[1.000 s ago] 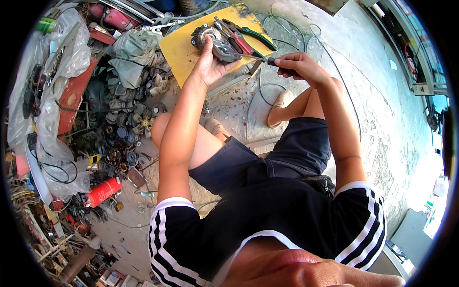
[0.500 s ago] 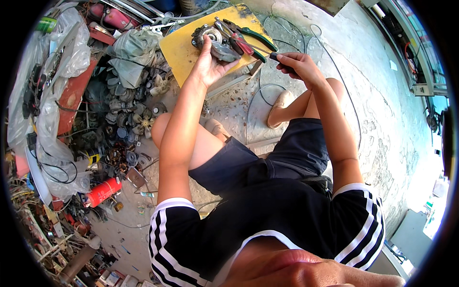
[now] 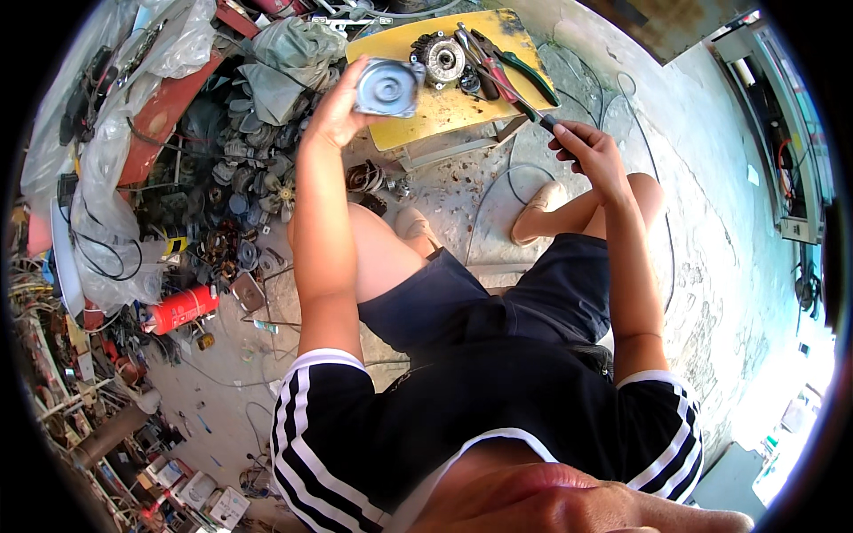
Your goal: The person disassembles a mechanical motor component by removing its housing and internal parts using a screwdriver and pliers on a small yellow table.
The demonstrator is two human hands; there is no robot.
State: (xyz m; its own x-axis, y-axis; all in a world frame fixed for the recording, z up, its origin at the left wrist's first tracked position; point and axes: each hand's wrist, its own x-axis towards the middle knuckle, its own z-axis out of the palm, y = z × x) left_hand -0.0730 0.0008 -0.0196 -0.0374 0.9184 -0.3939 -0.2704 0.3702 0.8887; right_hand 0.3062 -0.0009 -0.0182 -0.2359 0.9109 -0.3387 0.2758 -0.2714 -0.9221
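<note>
A square grey metal motor cover (image 3: 388, 87) with a round, ringed recess is gripped at its left edge by my left hand (image 3: 334, 108). The cover is held up over the left edge of a yellow-topped stool (image 3: 404, 133). My right hand (image 3: 591, 158) is closed around the black handle of a screwdriver (image 3: 549, 122), whose shaft points up and left over the stool. An opened motor (image 3: 442, 60), its round inside showing, lies on the yellow top. Beside it lie green-handled pliers (image 3: 531, 76) and a red-handled screwdriver (image 3: 500, 80).
A heap of motor parts (image 3: 244, 178) covers the floor at the left, with plastic bags (image 3: 98, 204) and a red cylinder (image 3: 182, 309) beside it. A dark cable (image 3: 653, 169) curves across the concrete floor at the right. A metal rack (image 3: 782, 133) stands far right.
My left hand has moved left, carrying the cover away from the motor. The cover's ringed face now shows. My right hand still holds the screwdriver, and the view has shifted slightly.
</note>
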